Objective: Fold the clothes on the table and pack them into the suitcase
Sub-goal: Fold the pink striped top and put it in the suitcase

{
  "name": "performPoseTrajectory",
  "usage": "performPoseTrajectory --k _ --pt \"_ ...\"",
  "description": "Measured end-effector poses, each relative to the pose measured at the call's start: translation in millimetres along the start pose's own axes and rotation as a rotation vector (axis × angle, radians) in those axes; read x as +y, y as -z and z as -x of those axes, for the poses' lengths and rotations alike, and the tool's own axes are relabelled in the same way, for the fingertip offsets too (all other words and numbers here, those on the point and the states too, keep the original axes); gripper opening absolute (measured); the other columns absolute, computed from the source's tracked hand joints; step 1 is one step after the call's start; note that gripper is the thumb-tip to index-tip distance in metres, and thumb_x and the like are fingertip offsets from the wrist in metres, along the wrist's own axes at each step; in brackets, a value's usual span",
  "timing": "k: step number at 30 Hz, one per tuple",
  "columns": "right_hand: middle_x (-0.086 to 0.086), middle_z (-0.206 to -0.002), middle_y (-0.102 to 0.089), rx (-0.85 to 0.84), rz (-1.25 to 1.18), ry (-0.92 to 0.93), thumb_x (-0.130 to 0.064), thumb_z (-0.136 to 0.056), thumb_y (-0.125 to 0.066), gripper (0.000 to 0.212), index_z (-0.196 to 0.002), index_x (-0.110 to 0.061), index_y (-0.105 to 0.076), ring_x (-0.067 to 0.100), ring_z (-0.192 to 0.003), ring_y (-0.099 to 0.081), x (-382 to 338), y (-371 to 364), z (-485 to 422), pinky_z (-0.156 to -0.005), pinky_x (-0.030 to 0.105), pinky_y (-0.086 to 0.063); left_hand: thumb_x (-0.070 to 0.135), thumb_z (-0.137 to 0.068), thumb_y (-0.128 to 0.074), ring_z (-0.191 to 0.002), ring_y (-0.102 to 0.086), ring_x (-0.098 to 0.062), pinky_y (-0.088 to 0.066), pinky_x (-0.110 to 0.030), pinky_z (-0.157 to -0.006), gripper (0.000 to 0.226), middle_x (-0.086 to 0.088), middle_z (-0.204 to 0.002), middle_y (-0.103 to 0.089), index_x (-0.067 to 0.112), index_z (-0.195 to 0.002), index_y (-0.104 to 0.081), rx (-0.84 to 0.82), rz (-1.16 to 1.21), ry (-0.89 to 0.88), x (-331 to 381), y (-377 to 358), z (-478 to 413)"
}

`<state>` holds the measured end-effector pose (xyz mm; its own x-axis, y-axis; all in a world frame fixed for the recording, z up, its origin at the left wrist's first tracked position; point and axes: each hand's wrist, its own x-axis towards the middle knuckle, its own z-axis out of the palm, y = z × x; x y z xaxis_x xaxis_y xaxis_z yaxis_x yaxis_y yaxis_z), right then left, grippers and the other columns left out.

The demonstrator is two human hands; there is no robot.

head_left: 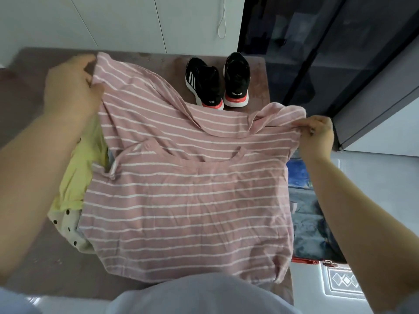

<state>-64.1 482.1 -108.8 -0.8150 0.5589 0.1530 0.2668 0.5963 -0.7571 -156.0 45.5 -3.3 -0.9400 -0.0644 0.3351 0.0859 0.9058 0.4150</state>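
A pink T-shirt with thin white stripes (186, 200) is spread over the brown table (40, 268), its neckline near the middle. My left hand (70, 91) grips the shirt's far left corner at the back of the table. The far right corner is pinched in my right hand (317, 137), just past the table's right edge. Between the two hands the upper part of the shirt hangs lifted and slack. A yellow garment (84, 168) and a white one with black dots (68, 225) lie partly under the shirt's left side. To the right, below the table, lies the open suitcase (313, 227) with blue fabric inside.
A pair of black sneakers (217, 80) with white and red soles stands at the table's back right. White cabinets rise behind the table, and a dark glass-fronted cabinet (328, 53) stands at the right. White tiled floor (374, 182) lies beyond the suitcase.
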Motion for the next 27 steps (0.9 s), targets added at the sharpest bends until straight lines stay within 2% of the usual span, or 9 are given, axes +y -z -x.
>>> performPoseTrajectory --k 2,5,7,10,14,18,22,24,27 --pt "0.006 -0.117 -0.043 -0.150 0.050 -0.015 -0.005 -0.085 -0.049 0.031 -0.110 -0.006 -0.066 0.013 -0.100 -0.045 1.2 -7.2 0.7 -0.090 0.010 -0.034 0.012 -0.083 -0.058 -0.099 -0.059 -0.038 -0.046 -0.043 -0.091 0.048 -0.018 -0.102 -0.066 0.017 -0.129 -0.047 0.026 -0.047 0.008 -2.4 6.6 -2.9" --pt "0.009 -0.151 -0.015 -0.482 0.252 -0.094 -0.023 -0.091 -0.056 0.054 -0.141 -0.016 -0.037 0.031 -0.131 -0.032 -3.1 -17.8 15.9 -0.109 0.040 -0.030 0.006 -0.081 -0.052 -0.101 -0.058 -0.040 -0.046 -0.046 -0.090 0.052 -0.018 -0.104 -0.066 0.018 -0.131 -0.043 0.021 -0.087 0.028 -7.3 8.1 -3.5" --pt "0.008 -0.154 -0.009 -0.607 0.458 -0.023 -0.027 -0.092 -0.055 0.053 -0.141 -0.024 -0.037 0.034 -0.138 -0.017 -8.8 -24.1 33.7 -0.113 0.043 -0.020 0.000 -0.081 -0.048 -0.105 -0.055 -0.041 -0.045 -0.046 -0.091 0.057 -0.019 -0.108 -0.064 0.020 -0.133 -0.039 -0.028 -0.118 0.067 -10.5 4.0 1.3" --pt "0.007 -0.150 -0.026 -0.695 0.485 0.130 -0.027 -0.091 -0.054 0.038 -0.129 -0.026 -0.052 0.031 -0.137 -0.020 -22.6 -34.3 49.4 -0.113 0.038 -0.016 -0.003 -0.083 -0.046 -0.109 -0.051 -0.043 -0.043 -0.050 -0.090 0.061 -0.021 -0.116 -0.058 0.020 -0.137 -0.032 -0.065 -0.126 0.086 -7.7 1.8 10.9" --pt "0.009 -0.144 -0.036 -0.644 0.435 0.237 -0.019 -0.089 -0.057 0.032 -0.120 -0.021 -0.058 0.032 -0.134 -0.028 -41.4 -43.9 52.6 -0.109 0.039 -0.023 0.003 -0.081 -0.057 -0.115 -0.041 -0.045 -0.034 -0.050 -0.098 0.062 -0.025 -0.131 -0.039 0.015 -0.138 -0.036 -0.050 -0.235 -0.088 11.3 -1.7 28.8" --pt "0.010 -0.135 -0.041 -0.489 0.475 0.339 -0.015 -0.085 -0.062 0.045 -0.126 -0.014 -0.044 0.034 -0.127 -0.035 -58.2 -54.4 53.5 -0.106 0.045 -0.032 0.008 -0.078 -0.065 -0.114 -0.045 -0.039 -0.029 -0.044 -0.097 0.052 -0.018 -0.124 -0.054 0.012 -0.127 -0.052 -0.137 -0.266 -0.490 27.9 -19.6 49.9" --pt "0.008 -0.141 -0.038 -0.493 0.736 0.541 -0.021 -0.084 -0.063 0.070 -0.143 -0.019 -0.026 0.033 -0.130 -0.034 -74.6 -74.9 43.9 -0.114 0.043 -0.017 0.014 -0.082 -0.064 -0.123 -0.042 -0.030 -0.021 -0.038 -0.106 0.043 -0.007 -0.128 -0.057 0.017 -0.125 -0.057 -0.249 -0.236 -0.579 44.3 -28.7 36.1" --pt "0.009 -0.136 -0.045 -0.456 0.821 0.663 -0.017 -0.086 -0.058 0.055 -0.138 -0.020 -0.038 0.032 -0.126 -0.038 -76.9 -83.1 40.1 -0.113 0.040 -0.013 0.017 -0.085 -0.062 -0.126 -0.039 -0.027 -0.019 -0.037 -0.107 0.042 -0.003 -0.132 -0.053 0.019 -0.127 -0.055 -0.288 -0.238 -0.575 52.0 -35.6 28.4" --pt "0.012 -0.120 -0.053 -0.400 0.817 0.816 -0.011 -0.085 -0.053 0.033 -0.117 -0.013 -0.062 0.034 -0.113 -0.045 -85.7 -85.2 28.8 -0.105 0.040 -0.023 0.022 -0.083 -0.065 -0.130 -0.030 -0.026 -0.018 -0.038 -0.104 0.049 -0.002 -0.141 -0.042 0.022 -0.130 -0.052 -0.381 -0.383 -0.524 54.8 -47.5 17.8"
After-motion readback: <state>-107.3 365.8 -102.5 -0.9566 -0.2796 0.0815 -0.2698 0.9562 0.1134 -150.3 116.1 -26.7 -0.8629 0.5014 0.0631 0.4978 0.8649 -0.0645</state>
